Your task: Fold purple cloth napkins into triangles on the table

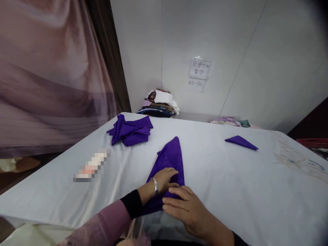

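Observation:
A purple cloth napkin (171, 155) lies in front of me, folded into a tall shape that narrows to a point at its far end. My left hand (165, 179), with a silver bracelet at the wrist, rests on its middle, fingers apart and slightly bent. Over the near right part of the cloth lies my right hand (189, 210), its fingers stretched out towards the left. Both hands cover part of the napkin's lower half. Neither hand visibly grips the fabric.
A loose heap of purple napkins (133, 130) is at the back left of the white-covered table (210, 164). One folded purple triangle (241, 141) lies at right. A pixelated object (92, 165) sits at left. Stacked clothes (160, 102) stand behind, against the wall.

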A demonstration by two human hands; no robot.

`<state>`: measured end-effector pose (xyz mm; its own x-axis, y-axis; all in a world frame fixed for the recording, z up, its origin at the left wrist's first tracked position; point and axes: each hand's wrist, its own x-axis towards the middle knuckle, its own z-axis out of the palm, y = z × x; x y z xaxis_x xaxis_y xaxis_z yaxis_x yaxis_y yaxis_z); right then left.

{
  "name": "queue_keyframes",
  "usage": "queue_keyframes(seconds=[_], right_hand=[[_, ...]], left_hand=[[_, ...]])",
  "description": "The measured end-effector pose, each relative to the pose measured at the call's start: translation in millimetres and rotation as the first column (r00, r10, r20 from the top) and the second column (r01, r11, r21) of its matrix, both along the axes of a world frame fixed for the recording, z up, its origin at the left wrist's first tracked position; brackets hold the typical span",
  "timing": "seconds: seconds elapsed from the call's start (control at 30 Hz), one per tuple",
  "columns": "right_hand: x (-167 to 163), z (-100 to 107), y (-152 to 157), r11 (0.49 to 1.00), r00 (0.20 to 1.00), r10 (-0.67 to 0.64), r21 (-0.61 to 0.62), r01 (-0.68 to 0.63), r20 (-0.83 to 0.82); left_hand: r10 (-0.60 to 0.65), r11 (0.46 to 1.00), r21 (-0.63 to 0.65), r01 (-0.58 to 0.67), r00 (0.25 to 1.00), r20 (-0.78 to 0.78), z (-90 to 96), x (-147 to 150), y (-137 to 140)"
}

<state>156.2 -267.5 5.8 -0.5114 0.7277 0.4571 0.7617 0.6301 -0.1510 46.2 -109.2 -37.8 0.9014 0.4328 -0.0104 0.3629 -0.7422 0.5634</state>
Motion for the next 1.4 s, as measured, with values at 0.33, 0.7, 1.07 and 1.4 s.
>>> queue_keyframes(seconds=[0.33, 0.7, 1.07, 1.4], right_hand=[[37, -11, 8, 0.999, 0.991, -0.012, 0.05, 0.018, -0.13], [120, 29, 10, 0.881, 0.911, -0.329, 0.265, 0.391, -0.249], [155, -63, -27, 0.719, 0.698, -0.692, -0.264, 0.643, -0.186], [202, 67, 59, 0.566, 0.522, -0.472, 0.21, 0.797, -0.71]], left_hand=[[0.275, 0.962, -0.076, -0.264, 0.929, 0.248, 27.5, 2, 51], [0.735, 0.646, -0.558, -0.52, 0.228, 0.638, 76.8, -53, 57], [0.902, 0.212, -0.953, -0.215, 0.418, 0.106, -5.8, -101, 15], [0.439, 0.843, -0.345, -0.413, 0.159, 0.884, 120.5, -39, 16]])
